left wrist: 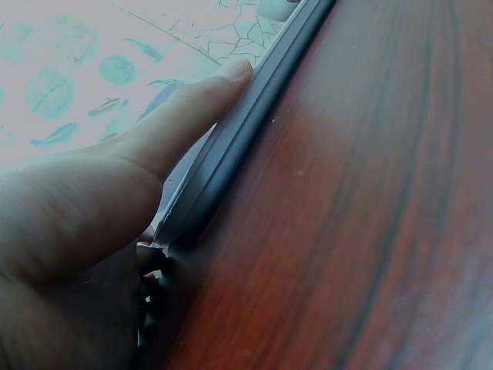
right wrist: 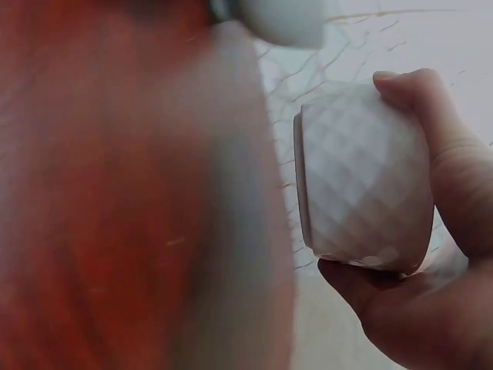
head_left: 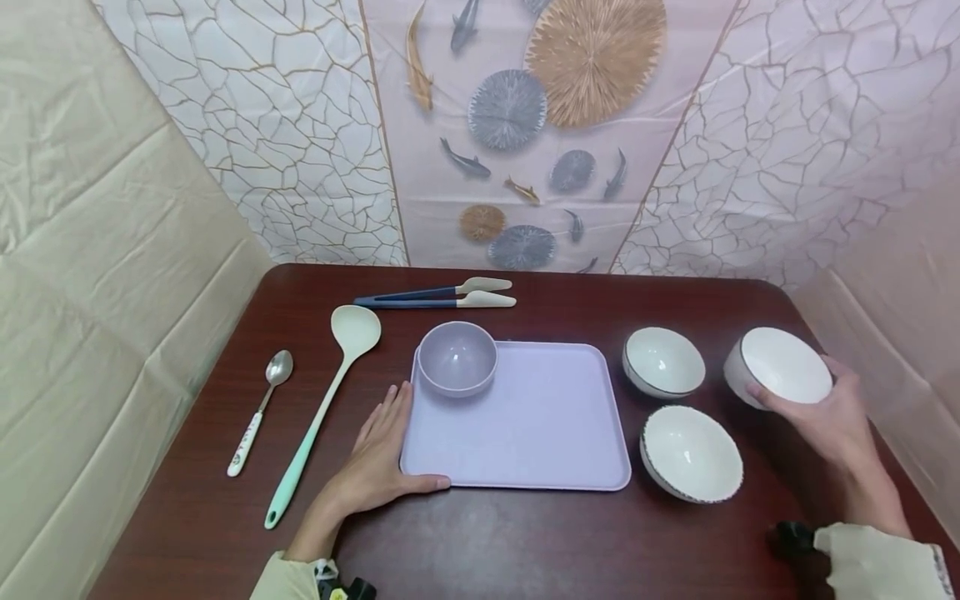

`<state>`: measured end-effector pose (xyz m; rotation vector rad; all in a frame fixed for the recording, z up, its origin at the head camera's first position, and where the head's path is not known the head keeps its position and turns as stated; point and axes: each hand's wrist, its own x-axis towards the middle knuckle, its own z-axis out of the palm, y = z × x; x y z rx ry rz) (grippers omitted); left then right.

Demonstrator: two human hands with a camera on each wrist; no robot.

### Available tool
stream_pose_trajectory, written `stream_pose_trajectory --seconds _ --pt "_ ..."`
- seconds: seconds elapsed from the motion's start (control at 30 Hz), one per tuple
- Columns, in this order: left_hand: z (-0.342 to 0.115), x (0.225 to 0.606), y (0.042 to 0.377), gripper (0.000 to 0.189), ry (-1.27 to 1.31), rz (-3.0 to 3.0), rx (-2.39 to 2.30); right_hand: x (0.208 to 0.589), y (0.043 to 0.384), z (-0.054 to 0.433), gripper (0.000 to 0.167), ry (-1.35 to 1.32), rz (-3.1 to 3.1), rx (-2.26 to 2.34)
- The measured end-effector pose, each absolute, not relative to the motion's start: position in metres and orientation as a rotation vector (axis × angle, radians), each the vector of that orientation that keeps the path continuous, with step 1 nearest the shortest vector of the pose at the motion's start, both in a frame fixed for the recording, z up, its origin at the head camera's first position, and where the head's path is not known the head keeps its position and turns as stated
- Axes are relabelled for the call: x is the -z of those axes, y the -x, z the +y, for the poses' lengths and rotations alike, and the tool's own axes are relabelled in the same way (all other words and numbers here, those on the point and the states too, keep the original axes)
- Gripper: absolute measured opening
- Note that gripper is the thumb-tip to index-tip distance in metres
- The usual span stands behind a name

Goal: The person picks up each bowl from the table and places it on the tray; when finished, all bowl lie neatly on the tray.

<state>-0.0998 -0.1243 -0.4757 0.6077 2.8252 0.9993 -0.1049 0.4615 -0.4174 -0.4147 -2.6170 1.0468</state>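
Bowl gripped in our right hand, right of the tray our straight-fingered left hand touches, suggests carrying, next needing level handling.

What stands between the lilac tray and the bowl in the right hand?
In the head view, the rear white bowl and the front white bowl stand between the tray and the held bowl.

Head view bright; right wrist: tabletop blurred.

Draped booth; patterned hangings, table
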Motion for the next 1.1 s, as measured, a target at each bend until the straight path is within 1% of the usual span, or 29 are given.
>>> stream_pose_trajectory --seconds 0.1,0.23,0.4,0.5,0.6,0.73,0.93,1.1 --pt "-0.126 0.476 0.099 0.134 -0.605 2.823 -1.003 0.403 0.107 0.453 0.086 0.389 -2.571 -1.065" --pt "-0.130 0.476 0.099 0.134 -0.590 2.818 -0.999 0.377 0.106 0.419 0.091 0.362 -2.558 -1.138" --pt "-0.133 0.477 0.100 0.135 -0.572 2.825 -1.016 0.339 0.117 0.335 0.107 0.280 -2.556 -1.233" --pt "-0.133 0.478 0.101 0.134 -0.578 2.835 -1.008 0.332 0.126 0.280 0.114 0.191 -2.543 -1.276" --pt "-0.131 0.479 0.101 0.134 -0.588 2.833 -1.003 0.341 0.134 0.237 0.115 0.141 -2.540 -1.324" --pt "-0.128 0.480 0.102 0.134 -0.595 2.825 -1.009 0.370 0.149 0.203 0.116 0.187 -2.529 -1.337" --pt "-0.127 0.479 0.103 0.133 -0.604 2.818 -1.005 0.416 0.159 0.186 0.114 0.225 -2.541 -1.251" --pt "-0.128 0.478 0.102 0.133 -0.620 2.823 -1.022 0.433 0.161 0.182 0.114 0.251 -2.586 -1.219"
